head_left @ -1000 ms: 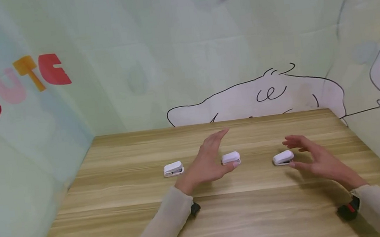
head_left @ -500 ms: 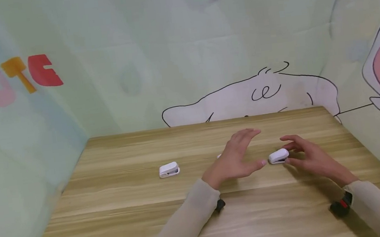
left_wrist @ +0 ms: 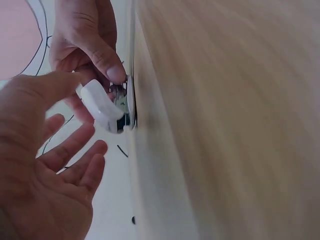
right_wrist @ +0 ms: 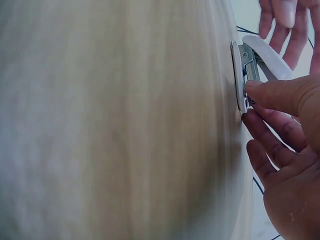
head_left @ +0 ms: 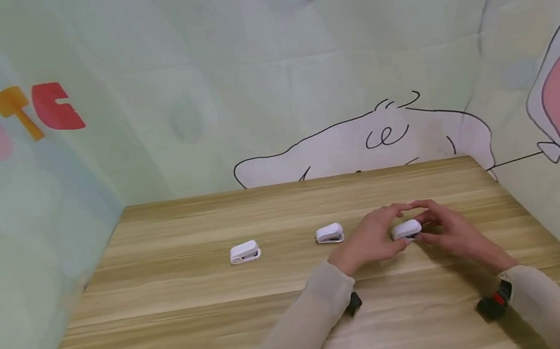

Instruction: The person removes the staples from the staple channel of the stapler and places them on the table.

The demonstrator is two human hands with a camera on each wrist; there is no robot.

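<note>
Three small white staplers are in the head view. My right hand (head_left: 457,233) pinches the right-hand stapler (head_left: 405,229) at its base; the right wrist view shows the thumb over the metal part of this stapler (right_wrist: 248,62). My left hand (head_left: 372,240) is just left of the same stapler, with the thumb near its raised white lever (left_wrist: 96,100). Whether that thumb touches it I cannot tell. The left fingers (left_wrist: 70,150) spread loosely and grip nothing. The middle stapler (head_left: 329,233) and the left stapler (head_left: 244,252) lie apart on the table.
The wood-grain table (head_left: 179,289) reaches back to a pale printed curtain (head_left: 193,138) with a cartoon drawing and coloured letters. More printed curtain closes off both sides. A black strap (head_left: 496,302) is on the right wrist.
My left hand has moved right, past the middle stapler, to the right-hand one. My right fingers have closed in on the right-hand stapler. The head view has turned slightly right.
</note>
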